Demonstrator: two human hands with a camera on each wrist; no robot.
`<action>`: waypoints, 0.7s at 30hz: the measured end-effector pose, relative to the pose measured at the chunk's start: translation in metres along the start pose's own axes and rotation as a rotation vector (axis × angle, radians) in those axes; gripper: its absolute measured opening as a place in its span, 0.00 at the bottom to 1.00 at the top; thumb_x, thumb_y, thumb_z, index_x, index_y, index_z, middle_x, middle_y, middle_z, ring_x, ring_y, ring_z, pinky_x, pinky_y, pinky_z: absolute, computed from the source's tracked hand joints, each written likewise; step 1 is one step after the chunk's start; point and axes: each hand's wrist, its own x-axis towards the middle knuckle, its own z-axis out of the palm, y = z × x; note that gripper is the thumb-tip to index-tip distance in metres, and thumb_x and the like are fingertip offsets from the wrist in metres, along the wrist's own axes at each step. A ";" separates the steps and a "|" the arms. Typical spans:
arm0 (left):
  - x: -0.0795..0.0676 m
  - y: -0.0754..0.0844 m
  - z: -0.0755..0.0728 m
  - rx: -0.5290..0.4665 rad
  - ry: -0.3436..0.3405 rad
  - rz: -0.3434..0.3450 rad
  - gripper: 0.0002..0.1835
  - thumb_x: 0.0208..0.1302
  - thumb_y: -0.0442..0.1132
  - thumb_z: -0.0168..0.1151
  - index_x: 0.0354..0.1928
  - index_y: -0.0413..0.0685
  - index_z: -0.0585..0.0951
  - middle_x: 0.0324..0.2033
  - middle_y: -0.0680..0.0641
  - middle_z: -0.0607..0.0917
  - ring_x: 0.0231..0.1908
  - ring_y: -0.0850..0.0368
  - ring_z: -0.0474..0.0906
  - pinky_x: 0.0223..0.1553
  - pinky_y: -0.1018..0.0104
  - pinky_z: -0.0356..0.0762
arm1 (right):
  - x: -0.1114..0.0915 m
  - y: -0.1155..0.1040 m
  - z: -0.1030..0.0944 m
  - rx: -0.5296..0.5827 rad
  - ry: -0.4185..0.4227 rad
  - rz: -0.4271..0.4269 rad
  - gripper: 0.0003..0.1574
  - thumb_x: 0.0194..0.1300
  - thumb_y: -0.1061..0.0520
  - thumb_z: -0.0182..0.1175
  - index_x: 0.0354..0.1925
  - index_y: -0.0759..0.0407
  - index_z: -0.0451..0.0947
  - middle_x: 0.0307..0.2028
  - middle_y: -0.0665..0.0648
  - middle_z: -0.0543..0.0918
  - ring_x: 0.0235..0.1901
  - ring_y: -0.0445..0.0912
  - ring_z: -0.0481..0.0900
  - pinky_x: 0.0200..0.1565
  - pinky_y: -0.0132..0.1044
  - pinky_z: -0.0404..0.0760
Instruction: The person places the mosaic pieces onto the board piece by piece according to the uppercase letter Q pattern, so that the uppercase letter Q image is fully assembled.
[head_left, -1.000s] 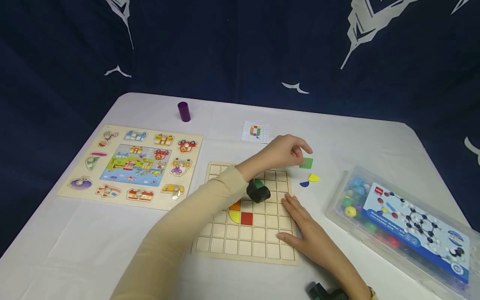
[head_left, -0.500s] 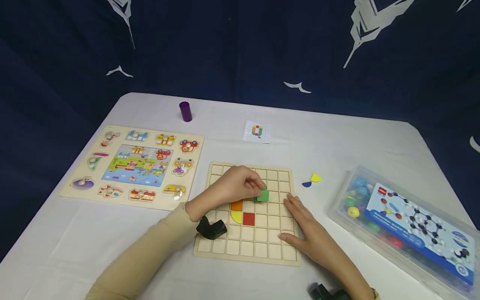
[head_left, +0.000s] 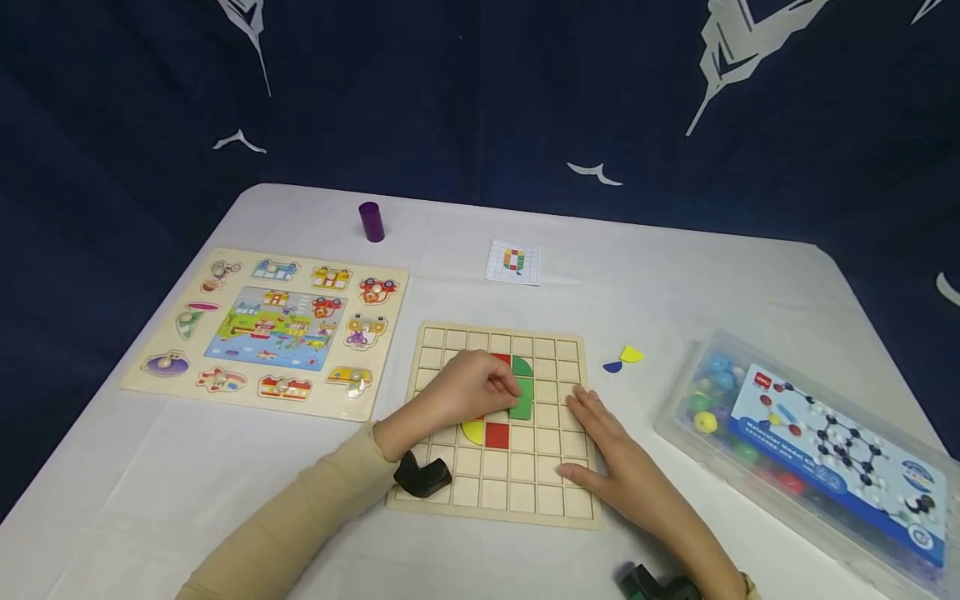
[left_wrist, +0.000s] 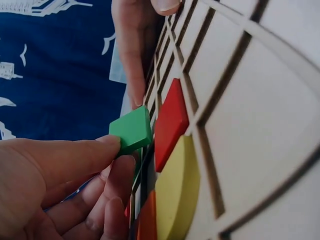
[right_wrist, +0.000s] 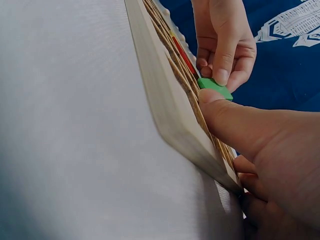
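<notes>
In the head view my left hand (head_left: 476, 385) is over the wooden grid board (head_left: 495, 496), thumb and fingertips pinching a green square tile (left_wrist: 131, 131). The left wrist view has that tile tilted at the grid, beside a red square tile (left_wrist: 171, 125). A yellow rounded tile (left_wrist: 179, 187) and an orange tile (left_wrist: 147, 215) sit close by. Above the held tile lies a green rounded piece (head_left: 522, 367), with a red tile (head_left: 501, 358) next to it, partly hidden by my hand. My right hand (head_left: 618, 462) rests along the board's right edge, fingers extended.
A yellow piece (head_left: 632, 354) and a blue half-round piece (head_left: 612, 367) lie right of the board. Behind it is a pattern card (head_left: 513, 262). A picture puzzle (head_left: 300, 383) is at left, a purple cylinder (head_left: 371, 222) at the back, a clear kit box (head_left: 832, 467) at right.
My left hand has brought the green tile from the table beyond the board back onto the grid, then slightly nearer to me. The right hand has stayed put.
</notes>
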 end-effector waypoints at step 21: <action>0.002 0.003 0.009 0.227 0.039 0.040 0.08 0.52 0.32 0.70 0.21 0.52 0.82 0.18 0.60 0.77 0.23 0.66 0.72 0.29 0.71 0.70 | 0.000 0.000 -0.001 0.004 0.018 -0.014 0.51 0.59 0.42 0.64 0.71 0.59 0.53 0.71 0.55 0.51 0.69 0.53 0.45 0.62 0.50 0.55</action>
